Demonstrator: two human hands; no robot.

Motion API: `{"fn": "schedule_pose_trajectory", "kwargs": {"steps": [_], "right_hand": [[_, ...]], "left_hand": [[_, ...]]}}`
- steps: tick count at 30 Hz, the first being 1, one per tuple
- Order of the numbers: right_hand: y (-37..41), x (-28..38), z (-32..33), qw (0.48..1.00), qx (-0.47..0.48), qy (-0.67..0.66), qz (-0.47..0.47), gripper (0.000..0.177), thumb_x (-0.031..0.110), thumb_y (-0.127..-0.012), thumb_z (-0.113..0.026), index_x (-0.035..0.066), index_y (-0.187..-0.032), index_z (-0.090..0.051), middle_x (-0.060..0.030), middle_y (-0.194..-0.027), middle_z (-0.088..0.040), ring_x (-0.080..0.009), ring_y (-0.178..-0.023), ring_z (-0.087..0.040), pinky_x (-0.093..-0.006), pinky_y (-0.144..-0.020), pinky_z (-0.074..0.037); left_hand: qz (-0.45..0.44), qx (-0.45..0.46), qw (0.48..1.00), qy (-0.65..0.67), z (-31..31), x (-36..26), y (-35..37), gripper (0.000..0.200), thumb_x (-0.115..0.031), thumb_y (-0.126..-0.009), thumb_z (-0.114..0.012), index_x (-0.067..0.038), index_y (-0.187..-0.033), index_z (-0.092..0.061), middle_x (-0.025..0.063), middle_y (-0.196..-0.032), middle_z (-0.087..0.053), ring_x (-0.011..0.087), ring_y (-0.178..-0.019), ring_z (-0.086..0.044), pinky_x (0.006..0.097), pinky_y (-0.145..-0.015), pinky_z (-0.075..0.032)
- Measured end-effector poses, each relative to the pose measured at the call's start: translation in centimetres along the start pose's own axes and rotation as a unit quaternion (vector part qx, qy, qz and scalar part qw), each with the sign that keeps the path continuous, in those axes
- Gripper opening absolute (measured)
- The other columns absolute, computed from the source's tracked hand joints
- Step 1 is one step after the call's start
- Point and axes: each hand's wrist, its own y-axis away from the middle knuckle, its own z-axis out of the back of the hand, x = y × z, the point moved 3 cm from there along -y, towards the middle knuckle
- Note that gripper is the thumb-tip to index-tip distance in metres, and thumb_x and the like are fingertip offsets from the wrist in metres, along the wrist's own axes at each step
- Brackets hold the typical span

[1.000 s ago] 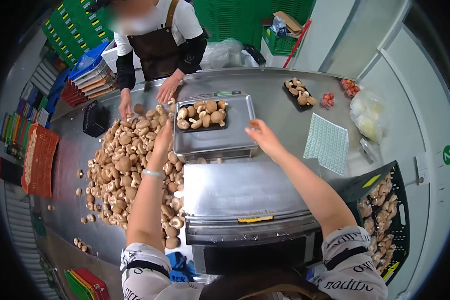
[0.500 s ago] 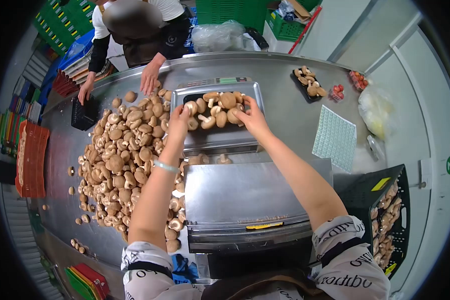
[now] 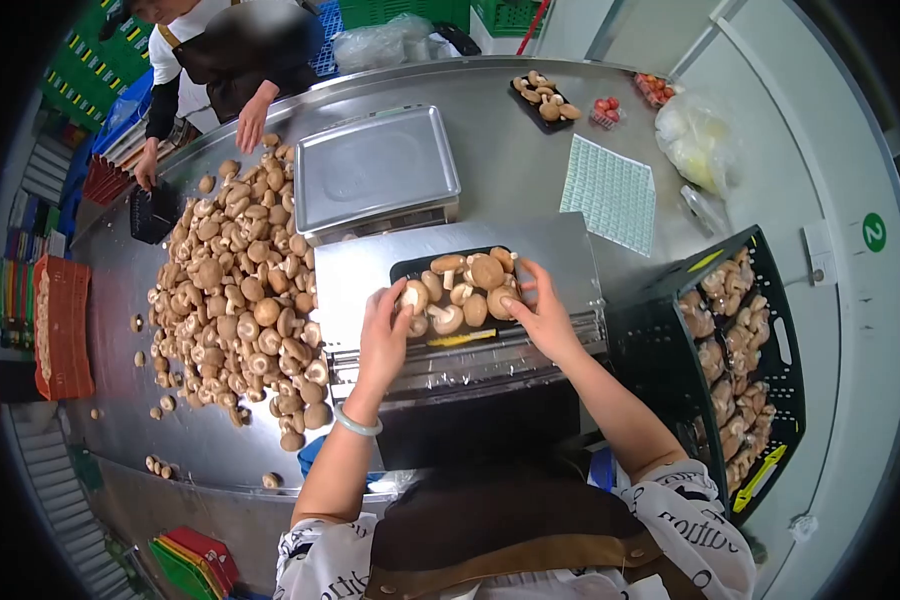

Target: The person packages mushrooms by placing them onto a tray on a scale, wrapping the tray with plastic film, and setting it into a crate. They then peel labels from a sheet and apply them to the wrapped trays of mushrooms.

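A black tray (image 3: 406, 269) filled with brown shiitake mushrooms (image 3: 486, 272) is between my two hands, over the front part of the metal wrapping machine (image 3: 560, 240). My left hand (image 3: 382, 335) grips its left end, the thumb against a mushroom. At the right end, my right hand (image 3: 546, 318) curls round the side with its thumb on another mushroom. Beyond the machine stands the scale (image 3: 375, 165), its steel pan bare. The large pile of loose mushrooms (image 3: 235, 310) lies to the left of the scale and machine.
Across the table a co-worker (image 3: 240, 70) has one hand on a black tray (image 3: 152, 213) and the other over the pile. A dark crate (image 3: 650, 345) of packed mushrooms stands right. Farther back are a filled tray (image 3: 543, 100), a label sheet (image 3: 610, 195) and a plastic bag (image 3: 695, 140).
Both hands have brought the mushroom tray from the scale pan toward me, over the wrapping machine. The view has shifted, and the co-worker's hands stay near the pile and black tray.
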Motion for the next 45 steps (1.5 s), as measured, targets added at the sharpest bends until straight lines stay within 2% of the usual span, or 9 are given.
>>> {"fn": "schedule_pose_trajectory", "kwargs": {"steps": [4,6,15,18,24,30,33,37,45], "right_hand": [[1.5,3.2,0.6,0.956,-0.042,0.253,0.144,0.064,0.025,-0.073,-0.079,0.003,-0.124,-0.047,-0.0154,-0.117,-0.052,-0.0336,-0.111,-0.049,-0.0420,-0.098,-0.040],[1.6,2.6,0.0,0.945,-0.015,0.284,0.161,0.060,0.025,-0.072,-0.079,0.003,-0.120,-0.050,-0.0140,-0.116,-0.054,-0.0326,-0.109,-0.050,-0.0419,-0.097,-0.040],[1.1,9.1,-2.0,0.937,0.009,0.162,0.311,0.050,0.015,-0.072,-0.074,0.002,-0.115,-0.053,-0.0149,-0.118,-0.055,-0.0356,-0.119,-0.049,-0.0451,-0.100,-0.039],[-0.5,8.4,-4.5,0.839,0.037,0.391,0.377,0.045,0.016,-0.075,-0.071,0.003,-0.115,-0.054,-0.0140,-0.121,-0.055,-0.0345,-0.121,-0.047,-0.0473,-0.101,-0.037],[-3.1,5.4,0.7,0.956,-0.068,0.182,0.222,0.039,0.021,-0.083,-0.065,0.001,-0.116,-0.058,-0.0154,-0.124,-0.057,-0.0350,-0.123,-0.047,-0.0430,-0.104,-0.037],[-3.9,1.9,-2.4,0.932,0.027,0.312,0.180,0.052,0.018,-0.082,-0.065,0.000,-0.128,-0.050,-0.0217,-0.136,-0.044,-0.0400,-0.124,-0.043,-0.0455,-0.108,-0.033],[-3.8,-0.5,-1.8,0.978,0.035,0.177,0.102,0.052,0.010,-0.084,-0.055,-0.003,-0.133,-0.046,-0.0204,-0.136,-0.046,-0.0349,-0.128,-0.043,-0.0417,-0.110,-0.030],[-3.2,0.6,-1.9,0.956,0.028,0.192,0.222,0.045,0.024,-0.097,-0.048,0.001,-0.135,-0.046,-0.0192,-0.143,-0.041,-0.0348,-0.131,-0.039,-0.0410,-0.110,-0.028],[-3.4,-0.7,-1.1,0.960,0.042,0.165,0.221,0.045,0.022,-0.098,-0.049,0.002,-0.138,-0.044,-0.0169,-0.143,-0.042,-0.0304,-0.132,-0.040,-0.0403,-0.110,-0.029]], "left_hand": [[-0.078,-0.049,0.995,-0.034,0.9,-2.5,-0.6,0.041,-0.018,-0.093,-0.055,-0.003,-0.132,-0.051,0.0212,-0.138,-0.044,0.0354,-0.124,-0.047,0.0376,-0.104,-0.037],[-0.132,0.025,0.991,-0.022,-0.7,-1.4,-1.4,0.043,-0.018,-0.092,-0.057,-0.003,-0.131,-0.051,0.0200,-0.134,-0.048,0.0359,-0.123,-0.047,0.0387,-0.104,-0.038],[-0.018,0.043,0.979,0.199,-2.7,0.4,-1.9,0.039,-0.019,-0.094,-0.053,-0.005,-0.130,-0.052,0.0163,-0.130,-0.053,0.0316,-0.121,-0.049,0.0382,-0.104,-0.037],[-0.125,-0.051,0.989,0.062,-0.9,-0.9,-2.0,0.039,-0.022,-0.095,-0.052,-0.006,-0.131,-0.053,0.0161,-0.131,-0.053,0.0313,-0.123,-0.047,0.0382,-0.106,-0.035],[-0.203,0.008,0.978,-0.054,-0.6,-3.4,-3.6,0.055,-0.034,-0.083,-0.064,-0.008,-0.131,-0.053,0.0149,-0.141,-0.044,0.0360,-0.129,-0.040,0.0451,-0.108,-0.030],[-0.244,0.028,0.969,-0.018,-3.0,-3.3,-5.5,0.043,-0.034,-0.073,-0.065,-0.009,-0.108,-0.061,0.0112,-0.105,-0.062,0.0337,-0.103,-0.055,0.0463,-0.094,-0.038],[-0.232,0.042,0.971,-0.035,-2.5,-2.8,-4.8,0.045,-0.041,-0.076,-0.064,-0.011,-0.110,-0.059,0.0124,-0.107,-0.059,0.0334,-0.110,-0.051,0.0456,-0.098,-0.035],[-0.209,0.057,0.976,-0.026,-2.5,-2.3,-4.4,0.052,-0.046,-0.078,-0.064,-0.009,-0.114,-0.059,0.0100,-0.113,-0.061,0.0286,-0.119,-0.049,0.0468,-0.107,-0.026],[-0.226,0.059,0.972,-0.020,-2.7,-2.0,-4.1,0.048,-0.044,-0.080,-0.061,-0.015,-0.118,-0.062,0.0071,-0.121,-0.059,0.0283,-0.121,-0.045,0.0493,-0.107,-0.024]]}}
